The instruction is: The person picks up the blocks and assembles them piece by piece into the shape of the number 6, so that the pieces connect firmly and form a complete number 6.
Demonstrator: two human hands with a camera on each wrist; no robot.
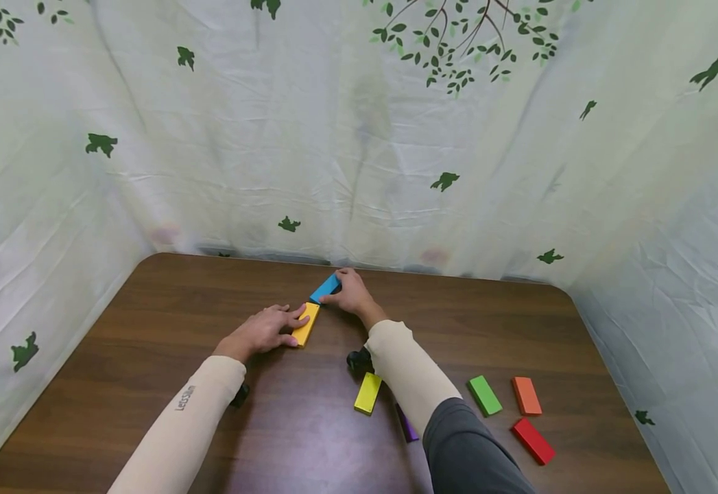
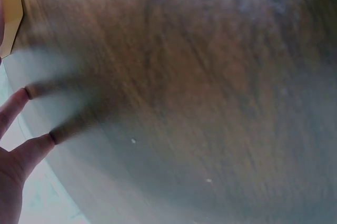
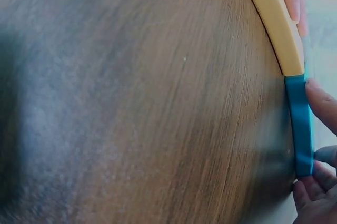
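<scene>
Two wooden blocks meet end to end near the table's far edge, at a slight angle. My right hand [image 1: 352, 291] pinches the blue block [image 1: 325, 288], thumb by its near end and fingers by its far end; the right wrist view shows this blue block [image 3: 300, 124] touching the orange-yellow block [image 3: 271, 16]. On the left, my left hand [image 1: 266, 329] holds the orange-yellow block [image 1: 309, 321], thumb near its close end and a finger across its top. In the left wrist view, two fingertips [image 2: 45, 141] touch the table and only a corner of that block [image 2: 11, 11] shows.
A yellow block [image 1: 367, 393] and a partly hidden purple block [image 1: 405, 424] lie by my right forearm. Farther right are a green block [image 1: 485, 396], an orange block [image 1: 527, 396] and a red block [image 1: 533, 441]. A leaf-patterned curtain [image 1: 334, 137] hangs behind the brown table [image 1: 167, 315].
</scene>
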